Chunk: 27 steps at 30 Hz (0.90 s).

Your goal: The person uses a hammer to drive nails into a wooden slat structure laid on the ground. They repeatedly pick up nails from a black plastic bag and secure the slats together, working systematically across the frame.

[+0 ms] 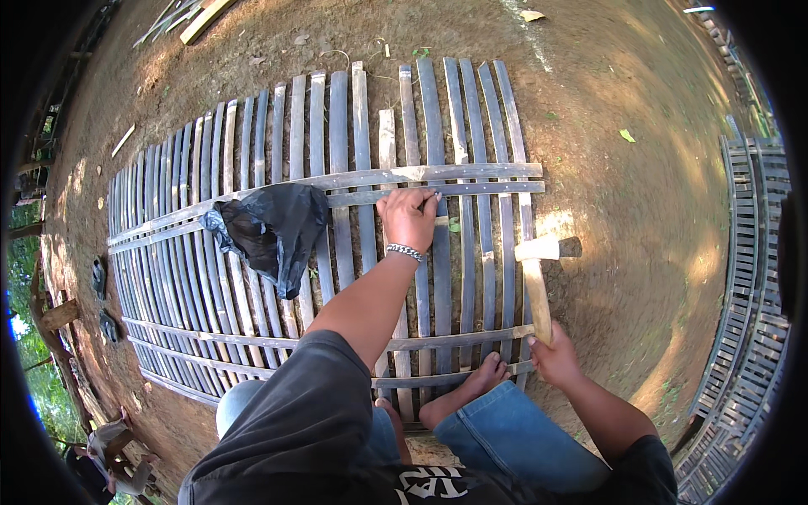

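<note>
A bamboo slat panel [341,177] lies on the ground in front of me, its dark slats crossed by paired rails. My left hand [409,215] presses down at the far crossrail [488,188], fingers closed together; whatever they pinch is too small to make out. Near the panel's right edge, my right hand [555,358] grips the lower end of a hammer [537,290] with a pale wooden handle. Its head is whitish with a dark end, and it points away from me. Left of my left hand, a black plastic bag [290,227] rests on the slats, its mouth gaping.
My bare foot [475,389] stands on the near rails. Another slatted panel [741,252] is at the far right. Sandals [109,326] lie on the dirt at left, and a person [118,454] is at lower left. Wood strips [206,18] lie at the top.
</note>
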Each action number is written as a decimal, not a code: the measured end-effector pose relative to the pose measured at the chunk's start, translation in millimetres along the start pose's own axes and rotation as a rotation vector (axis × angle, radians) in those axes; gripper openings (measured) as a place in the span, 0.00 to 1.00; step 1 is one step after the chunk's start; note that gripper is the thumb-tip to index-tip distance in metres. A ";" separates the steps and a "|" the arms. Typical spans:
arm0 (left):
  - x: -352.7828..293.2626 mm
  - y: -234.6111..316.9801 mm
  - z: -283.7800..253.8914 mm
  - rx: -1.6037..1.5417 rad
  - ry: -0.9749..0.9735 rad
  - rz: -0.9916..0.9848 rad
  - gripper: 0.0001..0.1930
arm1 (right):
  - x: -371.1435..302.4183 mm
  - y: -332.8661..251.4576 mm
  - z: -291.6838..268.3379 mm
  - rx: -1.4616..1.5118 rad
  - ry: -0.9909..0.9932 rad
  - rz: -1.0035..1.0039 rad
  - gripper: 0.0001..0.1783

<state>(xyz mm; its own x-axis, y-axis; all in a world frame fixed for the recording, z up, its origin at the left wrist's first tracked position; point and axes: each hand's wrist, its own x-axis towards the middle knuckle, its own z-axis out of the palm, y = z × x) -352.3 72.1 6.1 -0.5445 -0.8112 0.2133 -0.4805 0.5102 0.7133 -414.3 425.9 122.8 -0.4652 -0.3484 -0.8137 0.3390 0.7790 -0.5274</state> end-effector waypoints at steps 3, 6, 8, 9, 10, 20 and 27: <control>0.8 2.6 6.6 0.038 0.067 0.045 0.03 | 5.2 -6.6 11.5 0.042 -0.052 -0.022 0.15; 3.2 7.5 10.1 0.073 0.067 0.004 0.04 | 5.4 -9.5 22.6 0.056 -0.082 -0.039 0.16; 3.4 7.5 9.9 0.103 0.059 0.002 0.04 | 6.9 -16.0 31.3 0.028 -0.097 -0.060 0.19; 3.0 7.1 9.8 0.119 0.054 0.000 0.04 | 10.5 -21.8 35.9 0.010 -0.106 -0.079 0.21; 2.6 6.9 10.0 0.122 0.057 0.003 0.04 | 14.4 -28.0 40.9 -0.009 -0.114 -0.098 0.23; 3.2 4.8 9.8 0.156 0.043 0.021 0.03 | 83.5 -78.6 87.4 -0.491 0.269 -0.569 0.28; 4.6 5.1 12.7 0.150 0.045 0.024 0.03 | 91.9 -86.5 90.4 -0.500 0.271 -0.614 0.29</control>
<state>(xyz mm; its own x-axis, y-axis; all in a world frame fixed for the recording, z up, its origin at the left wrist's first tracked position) -366.0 74.6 2.3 -0.5276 -0.8084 0.2611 -0.5671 0.5640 0.6003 -412.5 279.3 71.6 -0.6509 -0.6990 -0.2963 -0.4122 0.6531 -0.6353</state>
